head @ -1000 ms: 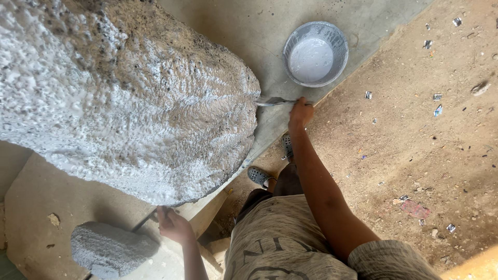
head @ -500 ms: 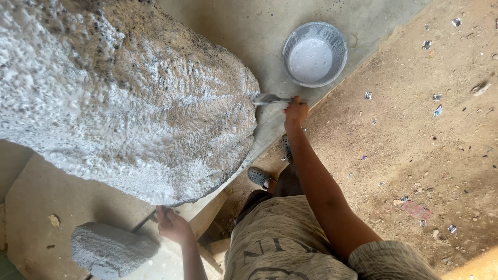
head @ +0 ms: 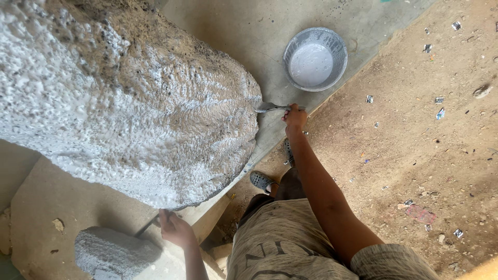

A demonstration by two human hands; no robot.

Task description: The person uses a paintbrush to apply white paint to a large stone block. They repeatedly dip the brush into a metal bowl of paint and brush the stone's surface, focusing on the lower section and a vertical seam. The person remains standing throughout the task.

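R hand (head: 294, 117): pinching trowel (head: 270, 108) by handle; blade at mound (head: 129, 98) edge
L hand (head: 176, 228): grip unclear; under mound
Trowel: prob. light, stiff, slippery wet; hold by handle
Basin (head: 315, 59): floor, near

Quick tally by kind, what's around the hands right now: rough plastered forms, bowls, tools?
Rough grey-white plastered forms: 2, the big mass and a small lump
Round grey metal bowls of white mix: 1
Metal trowel-like tools: 1, held by the right hand
Total: 4

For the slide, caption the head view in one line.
Right hand presses a trowel to a rough white-coated boulder form; left hand grips a tool beneath it; grey basin nearby.
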